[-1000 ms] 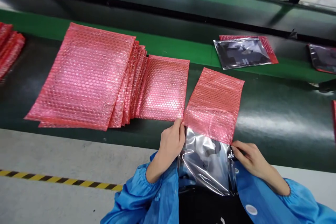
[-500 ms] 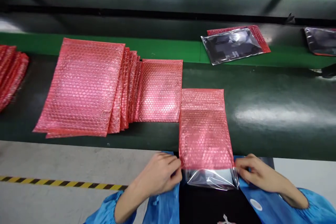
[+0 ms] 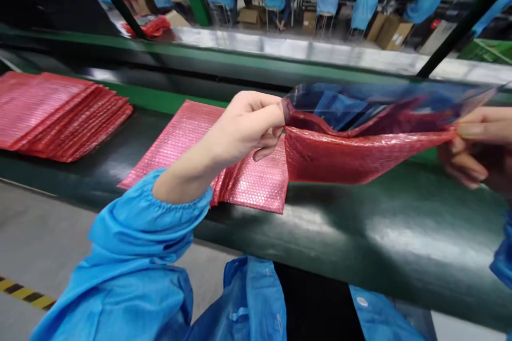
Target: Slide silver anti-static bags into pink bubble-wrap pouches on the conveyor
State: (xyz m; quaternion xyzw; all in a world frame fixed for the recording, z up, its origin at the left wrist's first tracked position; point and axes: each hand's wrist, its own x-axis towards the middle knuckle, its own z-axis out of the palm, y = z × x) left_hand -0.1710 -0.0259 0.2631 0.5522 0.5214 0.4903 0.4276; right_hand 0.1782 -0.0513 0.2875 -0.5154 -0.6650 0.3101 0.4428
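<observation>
A red bubble-wrap bag [image 3: 352, 162] hangs raised above the green bench, its mouth spread toward me. My left hand [image 3: 256, 122] pinches the left corner of that mouth. At the right corner my right hand [image 3: 472, 144] also pinches the edge, partly cut off by the frame. A clear plastic sleeve [image 3: 332, 98] sticks up from the bag's mouth; blue and dark shapes show through or reflect in it. Below my left forearm lie more flat red bubble bags [image 3: 262, 181], partly covered by the arm.
A fanned stack of red bubble bags [image 3: 76, 117] lies at the left of the dark green bench [image 3: 328, 234]. Dark frame posts [image 3: 460, 34] rise behind it. Beyond, several people in blue sit near cardboard boxes [image 3: 394, 32]. Striped tape [image 3: 26, 294] marks the floor.
Both hands have lifted the bubble bag from the bench's front edge up and forward, its mouth now spread. The view has tilted up, bringing people behind the bench into sight.
</observation>
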